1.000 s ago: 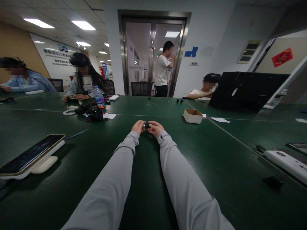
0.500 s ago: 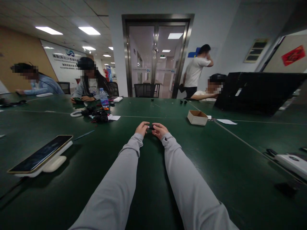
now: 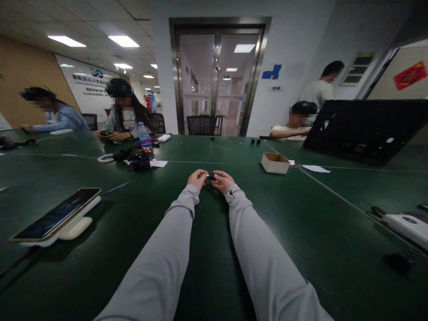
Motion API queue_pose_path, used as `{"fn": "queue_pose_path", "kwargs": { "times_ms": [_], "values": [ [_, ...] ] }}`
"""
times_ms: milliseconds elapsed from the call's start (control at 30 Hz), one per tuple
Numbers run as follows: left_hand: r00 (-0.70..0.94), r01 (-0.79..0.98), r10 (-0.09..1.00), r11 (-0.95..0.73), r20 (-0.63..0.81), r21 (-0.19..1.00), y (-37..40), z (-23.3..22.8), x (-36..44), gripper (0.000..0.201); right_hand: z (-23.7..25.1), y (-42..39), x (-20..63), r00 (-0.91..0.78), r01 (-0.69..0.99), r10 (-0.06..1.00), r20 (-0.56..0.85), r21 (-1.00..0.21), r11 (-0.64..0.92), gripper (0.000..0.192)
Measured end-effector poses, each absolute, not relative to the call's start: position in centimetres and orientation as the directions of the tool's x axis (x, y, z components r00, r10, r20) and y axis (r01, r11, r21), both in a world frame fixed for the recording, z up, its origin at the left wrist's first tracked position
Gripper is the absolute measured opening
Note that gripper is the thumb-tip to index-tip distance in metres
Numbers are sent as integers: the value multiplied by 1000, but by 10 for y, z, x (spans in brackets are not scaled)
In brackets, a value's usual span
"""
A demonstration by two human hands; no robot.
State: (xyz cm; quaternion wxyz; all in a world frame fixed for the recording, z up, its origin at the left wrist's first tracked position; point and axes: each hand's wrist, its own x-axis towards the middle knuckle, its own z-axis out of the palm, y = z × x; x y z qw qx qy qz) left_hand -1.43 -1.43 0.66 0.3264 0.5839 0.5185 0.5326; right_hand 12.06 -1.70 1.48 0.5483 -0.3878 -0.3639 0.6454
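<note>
Hands: left hand [image 3: 197, 179] and right hand [image 3: 222, 180] meet at the fingertips over the green table [image 3: 301, 223], arms stretched forward in grey sleeves.
Grip: both hands pinch a small black part [image 3: 211, 177] from either end; fingers curled in, not spread.
Part position: held between the two hands, just above or on the table surface; which cannot be told. Its form is too small to make out.
Change, hands: none of note since a second ago. Same pinch, same spot on the table; the part has not been set down or passed to one hand.
Change, view: camera swung slightly right early on, then steadied.
Change, background: standing person [image 3: 317, 91] has moved from the glass door [image 3: 214, 80] to the right, now behind the black case [image 3: 364, 129].
Reading: fine work on the part appears to continue in place, with no visible progress.
Nearby: cardboard box [image 3: 274, 162] to the right; phone on a white stand [image 3: 55, 218] at left; pile of black parts [image 3: 133, 160] and water bottle [image 3: 144, 136] near a seated co-worker [image 3: 123, 118].
</note>
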Motion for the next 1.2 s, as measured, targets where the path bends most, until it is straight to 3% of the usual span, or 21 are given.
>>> {"fn": "queue_pose_path", "kwargs": {
  "times_ms": [200,267,400,500,633,733,833,1100,1200],
  "values": [
    [-165,402,952,-175,260,899,-19,11,-14,28,14,-15,121,-103,-431,989,-102,-892,-137,14],
    [-157,366,929,-261,336,893,-16,9,-14,16,14,-16,121,-90,-434,991,-102,-891,-132,14],
    [-102,314,884,-407,457,858,-10,4,-16,28,14,-16,121,-97,-425,989,-111,-894,-142,16],
    [-105,304,919,-333,379,892,-8,0,-16,19,14,-15,122,-106,-415,987,-118,-897,-152,17],
    [-120,272,947,-258,299,927,-8,-2,-15,30,12,-14,122,-112,-423,988,-104,-895,-142,15],
    [-97,253,942,-288,320,924,-9,-2,-14,38,13,-13,122,-107,-434,988,-109,-889,-145,15],
    [-69,256,949,-281,307,925,-9,-2,-14,26,14,-15,122,-115,-427,986,-123,-890,-161,18],
    [-6,233,954,-289,298,929,-8,-4,-14,25,19,-18,121,-100,-423,985,-139,-890,-168,19],
    [-37,240,948,-298,315,924,-5,-6,-15,37,19,-19,121,-105,-422,985,-138,-891,-170,19]
  ]
}}
